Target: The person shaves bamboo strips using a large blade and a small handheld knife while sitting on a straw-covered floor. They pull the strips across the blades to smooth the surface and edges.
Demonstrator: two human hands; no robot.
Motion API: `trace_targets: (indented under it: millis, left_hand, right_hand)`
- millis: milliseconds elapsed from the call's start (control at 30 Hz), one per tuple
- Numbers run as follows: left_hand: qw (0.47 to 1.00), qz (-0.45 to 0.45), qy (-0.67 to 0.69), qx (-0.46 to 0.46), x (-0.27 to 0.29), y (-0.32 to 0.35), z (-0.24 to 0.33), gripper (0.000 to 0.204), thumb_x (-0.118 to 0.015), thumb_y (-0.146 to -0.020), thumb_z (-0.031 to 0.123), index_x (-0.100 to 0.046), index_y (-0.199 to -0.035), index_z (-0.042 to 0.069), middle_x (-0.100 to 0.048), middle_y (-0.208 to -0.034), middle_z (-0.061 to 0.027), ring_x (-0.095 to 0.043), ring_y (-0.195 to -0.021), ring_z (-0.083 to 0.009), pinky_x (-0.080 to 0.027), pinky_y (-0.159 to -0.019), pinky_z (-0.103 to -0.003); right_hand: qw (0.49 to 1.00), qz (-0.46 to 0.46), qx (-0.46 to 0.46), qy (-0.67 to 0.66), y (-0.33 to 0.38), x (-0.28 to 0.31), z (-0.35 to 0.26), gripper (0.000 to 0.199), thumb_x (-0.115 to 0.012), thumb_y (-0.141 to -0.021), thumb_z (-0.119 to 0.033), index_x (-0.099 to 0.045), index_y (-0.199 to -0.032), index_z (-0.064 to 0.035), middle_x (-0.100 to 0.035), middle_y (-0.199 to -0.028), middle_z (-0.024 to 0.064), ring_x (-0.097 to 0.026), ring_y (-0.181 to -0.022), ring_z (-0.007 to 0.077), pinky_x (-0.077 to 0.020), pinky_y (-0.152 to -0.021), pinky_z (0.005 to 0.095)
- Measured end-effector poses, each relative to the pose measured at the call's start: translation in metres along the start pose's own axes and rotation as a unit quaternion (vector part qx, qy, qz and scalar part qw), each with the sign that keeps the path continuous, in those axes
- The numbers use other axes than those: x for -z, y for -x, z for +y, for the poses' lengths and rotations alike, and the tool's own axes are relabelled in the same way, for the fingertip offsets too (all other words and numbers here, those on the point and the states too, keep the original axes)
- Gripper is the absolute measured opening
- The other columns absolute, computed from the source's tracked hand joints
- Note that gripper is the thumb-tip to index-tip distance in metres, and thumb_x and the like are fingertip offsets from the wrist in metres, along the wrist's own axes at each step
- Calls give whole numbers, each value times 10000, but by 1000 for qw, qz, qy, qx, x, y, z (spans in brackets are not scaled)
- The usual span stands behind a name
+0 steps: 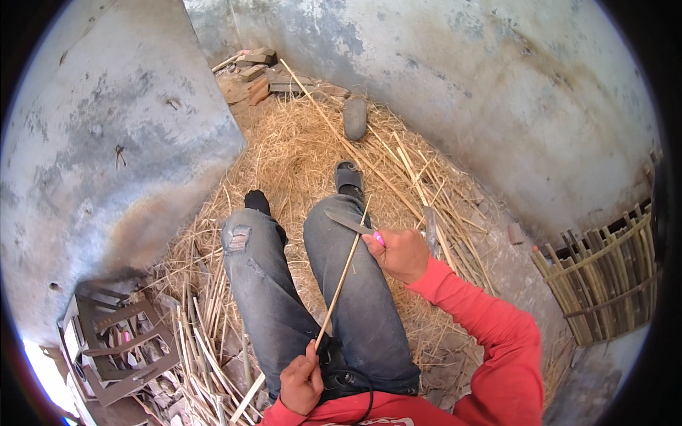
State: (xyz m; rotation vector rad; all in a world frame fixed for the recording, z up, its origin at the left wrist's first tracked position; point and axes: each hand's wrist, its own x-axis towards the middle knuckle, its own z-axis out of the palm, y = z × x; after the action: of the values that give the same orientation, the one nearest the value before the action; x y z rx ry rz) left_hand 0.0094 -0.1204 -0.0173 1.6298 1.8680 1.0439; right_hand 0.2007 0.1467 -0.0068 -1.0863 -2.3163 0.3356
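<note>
Seated on straw (298, 153), legs in torn jeans (284, 284) stretched out toward the wall (462, 85). Left hand (301, 383) down low by the waist, fingers curled tight around the near end of a thin bamboo strip (342, 273). Strip running up from that fist, slanting across the right thigh, far tip ending just past the knee. Right hand (402, 252) closed around a pink-handled knife (355, 226), blade pointing left and lying across the strip high up its length, touching it there. So: strip pinched at the bottom end, crossed by the blade near the top, the two hands well apart along it.

Red sleeve (490, 319) coming in from the lower right edge. One sandal (349, 176) on the right foot, a second sandal (355, 117) lying loose farther out in the straw. More split bamboo strips (206, 355) heaped beside the left leg. Half-woven bamboo basket (604, 277) at the right edge, upright slats standing free above the woven band. Grey metal stand (117, 348) in the lower left corner, something small and pink inside, too small to tell. Bricks and wood scraps (249, 71) piled at the far corner of the walls. No packages or signs readable anywhere.
</note>
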Motion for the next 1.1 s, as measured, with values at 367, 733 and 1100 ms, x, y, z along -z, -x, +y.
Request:
trace_targets:
  millis: [367,733,1100]
  left_hand:
    - [1000,-13,-19,-9,10,-11,4,400,-610,-873,-107,-657,-1267,-60,-558,-665,-135,-600,-571,-250,-483,-584,-340]
    - [1000,-1,17,-3,5,-8,2,382,-603,-898,-83,-671,-1272,-44,-575,-646,-118,-597,-543,-210,-476,-555,-316]
    - [996,-22,72,51,8,-33,21,340,-599,-934,-34,-678,-1264,-43,-609,-661,-92,-613,-566,-140,-481,-557,-282]
  right_hand:
    - [1000,-3,-5,7,-3,0,7,528,-575,-1008,-488,-603,-710,-54,-584,-525,179,-633,-488,395,-502,-449,484]
    - [1000,0,-1,-1,-1,-3,3,534,-579,-1001,-497,-607,-697,-59,-584,-532,188,-638,-505,389,-508,-471,501]
    - [1000,0,-13,-7,3,11,-19,540,-591,-997,-486,-620,-678,-51,-581,-526,184,-620,-486,400,-501,-455,484]
